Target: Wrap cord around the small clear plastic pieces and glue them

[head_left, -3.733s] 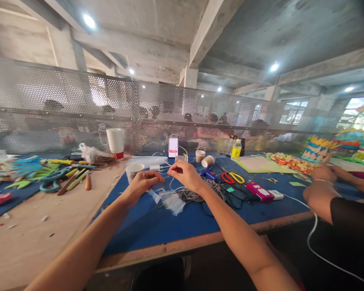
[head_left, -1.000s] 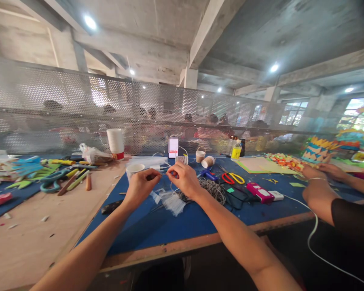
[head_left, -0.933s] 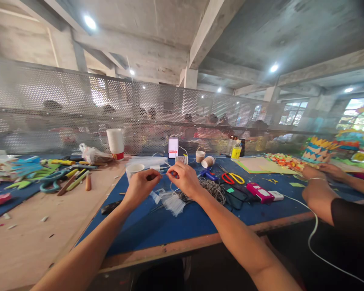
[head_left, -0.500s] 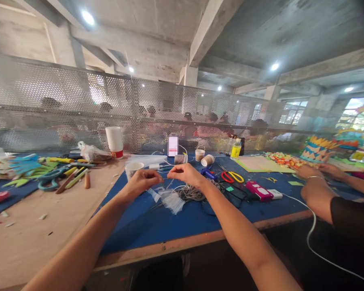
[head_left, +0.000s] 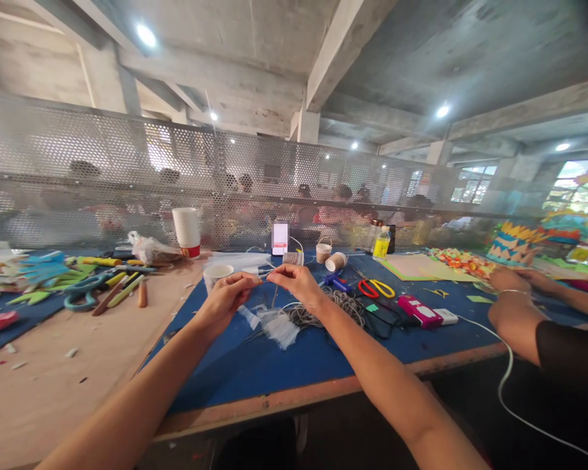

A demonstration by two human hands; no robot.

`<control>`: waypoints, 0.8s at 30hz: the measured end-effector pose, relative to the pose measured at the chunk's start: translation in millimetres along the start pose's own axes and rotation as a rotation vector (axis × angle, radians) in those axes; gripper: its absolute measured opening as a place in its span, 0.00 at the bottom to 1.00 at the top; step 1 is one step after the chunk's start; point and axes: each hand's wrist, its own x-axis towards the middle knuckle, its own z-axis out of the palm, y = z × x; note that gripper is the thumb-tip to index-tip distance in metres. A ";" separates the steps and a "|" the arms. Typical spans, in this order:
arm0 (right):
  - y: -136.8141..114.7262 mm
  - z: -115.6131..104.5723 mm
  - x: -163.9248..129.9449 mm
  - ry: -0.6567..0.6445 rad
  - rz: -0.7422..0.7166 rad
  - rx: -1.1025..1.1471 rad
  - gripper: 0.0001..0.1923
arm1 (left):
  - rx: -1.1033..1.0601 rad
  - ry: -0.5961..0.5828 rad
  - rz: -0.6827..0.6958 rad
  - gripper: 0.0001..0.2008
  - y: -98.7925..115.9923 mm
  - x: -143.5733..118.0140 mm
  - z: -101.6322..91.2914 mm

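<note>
My left hand (head_left: 232, 292) and my right hand (head_left: 298, 284) are raised over the blue mat, fingertips nearly touching. Each is closed in a pinch. A thin cord (head_left: 275, 296) dangles just under the right fingertips; what the left fingers hold is too small to make out. Below them lie a bunch of white translucent strips (head_left: 280, 328) and a tangled coil of grey cord (head_left: 345, 308), partly covered by my right wrist. Behind the left hand stands a white paper cup (head_left: 217, 271). A spool (head_left: 293, 258) and a lit phone (head_left: 279, 239) stand farther back.
Right of the coil are a blue glue gun (head_left: 336, 281), red-and-yellow scissors (head_left: 376, 288) and a magenta box (head_left: 419, 311). Another person's arm (head_left: 512, 313) reaches in at right. Teal scissors (head_left: 85, 290) and stacked cups (head_left: 186, 232) are at left. A perforated screen (head_left: 255, 189) stands behind.
My hands have come together: the left fingertips moved slightly right and down, the right ones slightly left, closing the gap between them. The things on the table stay put.
</note>
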 end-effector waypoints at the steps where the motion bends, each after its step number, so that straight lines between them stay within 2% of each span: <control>1: -0.1 2.7 -1.0 0.020 -0.022 -0.025 0.13 | 0.007 0.037 0.020 0.07 -0.4 -0.2 1.4; 4: -0.3 9.6 -5.4 0.072 -0.126 -0.145 0.13 | 0.072 0.126 0.097 0.08 -0.6 -1.5 5.5; 8: -2.5 13.8 -12.0 0.149 -0.305 -0.454 0.09 | 0.272 0.189 0.202 0.09 -1.5 -4.2 7.1; 13: -7.6 9.5 -14.3 0.168 -0.373 -0.660 0.07 | 0.552 0.215 0.319 0.08 -5.2 -6.3 4.4; 18: -9.9 3.2 -14.3 0.146 -0.398 -0.721 0.06 | 0.702 0.171 0.326 0.08 -4.6 -5.5 3.0; 24: -7.5 -1.1 -12.9 0.110 -0.376 -0.717 0.06 | 0.739 0.056 0.286 0.08 -3.2 -1.1 -1.9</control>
